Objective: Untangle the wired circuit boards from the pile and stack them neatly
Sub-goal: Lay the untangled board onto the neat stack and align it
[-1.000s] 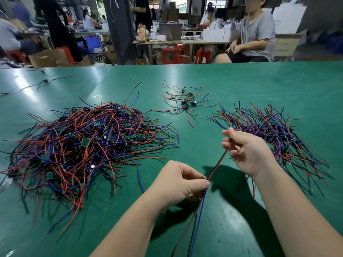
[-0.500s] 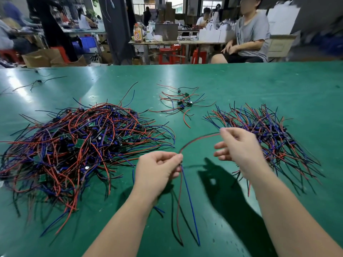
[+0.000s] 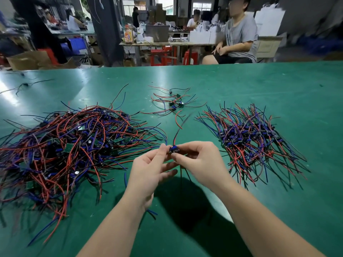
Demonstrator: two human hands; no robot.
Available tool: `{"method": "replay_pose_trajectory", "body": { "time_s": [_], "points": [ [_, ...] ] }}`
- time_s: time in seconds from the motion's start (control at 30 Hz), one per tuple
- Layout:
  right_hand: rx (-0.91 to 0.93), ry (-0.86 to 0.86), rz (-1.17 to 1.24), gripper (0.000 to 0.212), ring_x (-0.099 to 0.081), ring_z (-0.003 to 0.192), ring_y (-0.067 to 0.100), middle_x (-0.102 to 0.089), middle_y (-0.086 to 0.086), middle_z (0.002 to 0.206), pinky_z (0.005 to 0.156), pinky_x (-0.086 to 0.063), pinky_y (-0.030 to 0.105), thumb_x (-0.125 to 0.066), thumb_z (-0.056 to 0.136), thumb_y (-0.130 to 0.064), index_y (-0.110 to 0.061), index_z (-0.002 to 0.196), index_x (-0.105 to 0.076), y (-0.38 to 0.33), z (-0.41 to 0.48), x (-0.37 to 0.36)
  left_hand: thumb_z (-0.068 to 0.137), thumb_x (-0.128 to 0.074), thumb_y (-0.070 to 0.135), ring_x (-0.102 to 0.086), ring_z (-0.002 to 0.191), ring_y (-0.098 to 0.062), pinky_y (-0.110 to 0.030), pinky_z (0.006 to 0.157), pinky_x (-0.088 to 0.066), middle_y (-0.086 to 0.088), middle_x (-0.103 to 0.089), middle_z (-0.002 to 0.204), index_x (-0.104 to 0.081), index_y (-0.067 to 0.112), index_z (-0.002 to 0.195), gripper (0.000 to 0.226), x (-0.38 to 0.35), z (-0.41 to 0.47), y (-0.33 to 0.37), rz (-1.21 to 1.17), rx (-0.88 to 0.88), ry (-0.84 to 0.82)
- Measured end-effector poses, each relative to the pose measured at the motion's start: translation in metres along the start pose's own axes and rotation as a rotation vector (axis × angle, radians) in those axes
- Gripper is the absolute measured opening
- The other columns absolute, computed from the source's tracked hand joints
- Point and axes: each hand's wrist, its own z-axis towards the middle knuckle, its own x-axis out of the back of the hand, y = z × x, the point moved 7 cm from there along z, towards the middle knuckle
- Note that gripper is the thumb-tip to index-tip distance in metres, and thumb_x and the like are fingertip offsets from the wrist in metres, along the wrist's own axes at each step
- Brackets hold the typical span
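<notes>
Both hands raised over green table [image 3: 241,80], centre front. Left hand [image 3: 150,169] and right hand [image 3: 202,164] each pinch 1 small circuit board [image 3: 174,149] between thumb and forefinger, other fingers loosely curled. Its red and black wires rise above the board; dark wires hang below. Tangled pile [image 3: 74,145] lies left, combed stack [image 3: 250,138] right, small cluster [image 3: 174,102] beyond the hands.
</notes>
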Motion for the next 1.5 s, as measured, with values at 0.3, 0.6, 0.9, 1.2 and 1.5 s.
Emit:
{"method": "replay_pose_trajectory", "body": {
  "time_s": [0.3, 0.6, 0.9, 1.2, 1.5],
  "points": [
    [-0.002, 0.239, 0.096, 0.007, -0.064, 0.047, 0.015, -0.068, 0.002, 0.057, 0.047, -0.053, 0.023, -0.076, 0.078, -0.01, -0.014, 0.075, -0.071, -0.022, 0.037, 0.084, 0.095, -0.051, 0.027, -0.069, 0.063, -0.019, -0.024, 0.05, -0.055, -0.006, -0.075, 0.094, -0.075, 0.012, 0.081, 0.032, -0.001, -0.002, 0.004, 0.015, 0.034, -0.018],
    [-0.197, 0.48, 0.09, 0.023, -0.069, 0.062, 0.009, -0.068, 0.014, 0.091, 0.064, -0.056, 0.016, -0.055, 0.088, 0.006, -0.011, 0.095, -0.067, 0.042, 0.074, 0.214, 0.097, -0.048, 0.029, -0.07, 0.066, -0.021, -0.025, 0.051, -0.054, -0.007, -0.075, 0.092, -0.072, 0.007, 0.089, 0.034, 0.003, 0.002, -0.001, 0.032, 0.081, -0.005],
    [-0.253, 0.432, -0.298, 0.024, -0.064, 0.078, 0.016, -0.071, 0.004, 0.087, 0.077, -0.051, 0.029, -0.079, 0.072, -0.004, -0.018, 0.089, -0.07, 0.074, 0.059, 0.209, 0.097, -0.048, 0.024, -0.07, 0.064, -0.019, -0.024, 0.051, -0.054, -0.007, -0.075, 0.092, -0.072, 0.007, 0.09, 0.03, 0.002, 0.002, -0.005, 0.082, 0.11, -0.005],
    [-0.318, 0.288, -0.77, 0.009, -0.056, 0.077, 0.017, -0.074, 0.006, 0.092, 0.071, -0.037, 0.022, -0.073, 0.083, -0.016, -0.014, 0.09, -0.077, 0.095, 0.055, 0.191, 0.086, -0.06, 0.018, -0.061, 0.063, -0.003, -0.017, 0.062, -0.047, 0.009, -0.072, 0.073, -0.074, 0.019, 0.08, 0.016, 0.017, 0.007, 0.001, 0.695, -0.118, 0.19],
    [-0.289, 0.17, -0.97, 0.036, -0.052, 0.112, 0.032, -0.051, 0.009, 0.13, 0.099, -0.039, 0.043, -0.059, 0.088, -0.029, -0.028, 0.124, -0.06, 0.042, 0.05, 0.123, 0.088, -0.054, 0.027, -0.029, 0.133, -0.019, -0.032, 0.109, -0.023, -0.001, -0.036, 0.146, -0.054, 0.023, 0.129, 0.041, 0.021, 0.004, 0.015, 1.381, -0.318, 0.23]
  ]
}}
